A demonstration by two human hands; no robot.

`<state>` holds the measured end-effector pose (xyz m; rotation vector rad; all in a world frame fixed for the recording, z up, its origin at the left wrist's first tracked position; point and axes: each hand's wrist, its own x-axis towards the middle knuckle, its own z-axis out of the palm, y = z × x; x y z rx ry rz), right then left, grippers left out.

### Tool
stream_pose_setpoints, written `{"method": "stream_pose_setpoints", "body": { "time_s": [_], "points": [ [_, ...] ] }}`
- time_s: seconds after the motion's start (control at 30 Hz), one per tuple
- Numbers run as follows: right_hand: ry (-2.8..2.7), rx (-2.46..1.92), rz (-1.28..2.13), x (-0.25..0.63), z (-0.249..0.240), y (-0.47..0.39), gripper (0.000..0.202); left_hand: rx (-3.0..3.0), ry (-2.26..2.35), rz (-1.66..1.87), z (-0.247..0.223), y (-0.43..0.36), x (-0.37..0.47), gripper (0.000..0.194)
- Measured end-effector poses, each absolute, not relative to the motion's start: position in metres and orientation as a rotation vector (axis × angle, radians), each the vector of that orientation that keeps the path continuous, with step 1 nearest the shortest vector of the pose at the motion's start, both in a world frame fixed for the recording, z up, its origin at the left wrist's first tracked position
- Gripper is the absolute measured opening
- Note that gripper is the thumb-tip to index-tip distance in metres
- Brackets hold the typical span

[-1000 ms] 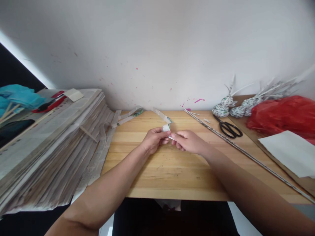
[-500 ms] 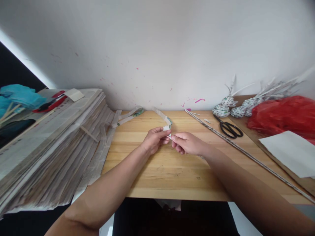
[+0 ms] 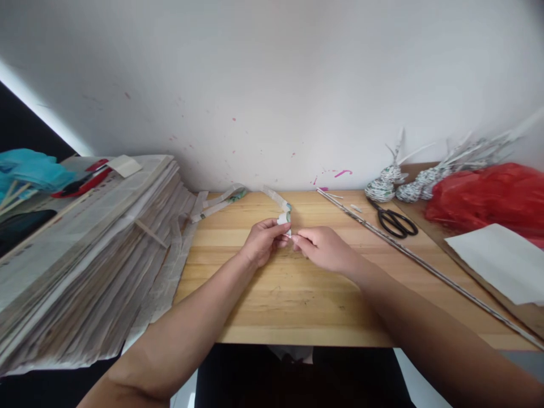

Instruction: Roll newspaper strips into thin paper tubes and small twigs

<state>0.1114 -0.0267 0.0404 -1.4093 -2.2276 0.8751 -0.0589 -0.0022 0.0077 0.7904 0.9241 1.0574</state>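
Note:
A long narrow paper strip (image 3: 275, 196) runs from near the wall down to my hands over the wooden table (image 3: 289, 306). My left hand (image 3: 266, 241) pinches its near end between thumb and fingers, where the paper is white with some green. Close on the right, my right hand (image 3: 318, 245) is closed on the thin rolled tip of the same strip, its fingertips almost touching those of the left. The fingers partly hide the rolled end.
Stacked newspapers (image 3: 106, 255) fill the left, with a red tool (image 3: 91, 178) on top. Further right lie long thin rods (image 3: 408, 252), black scissors (image 3: 395, 222), woven paper figures (image 3: 380, 187), a red plastic bag (image 3: 488, 192) and a white sheet (image 3: 501, 260). More strips (image 3: 221, 199) lie behind.
Both hands have shifted slightly left, and the right fingers have changed their pose at the rolled tip. The whole view has also moved a little.

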Motion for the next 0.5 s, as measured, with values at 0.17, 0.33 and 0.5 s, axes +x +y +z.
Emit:
{"method": "stream_pose_setpoints", "body": {
  "time_s": [0.17, 0.33, 0.5],
  "points": [
    [-1.923, -1.45, 1.539, 0.113, 0.0413, -0.0234, 0.043, 0.825, 0.917, 1.033, 0.0089, -0.0039, -0.0588, 0.03],
    [-2.087, -1.475, 1.224, 0.1116, 0.04, -0.0252, 0.04, 0.845, 0.929, 1.04, 0.0079, -0.0037, -0.0576, 0.032],
    [-2.356, -1.32, 0.399, 0.1091, 0.0369, -0.0294, 0.026, 0.834, 0.947, 1.076, 0.0079, -0.0026, -0.057, 0.034]
  ]
}}
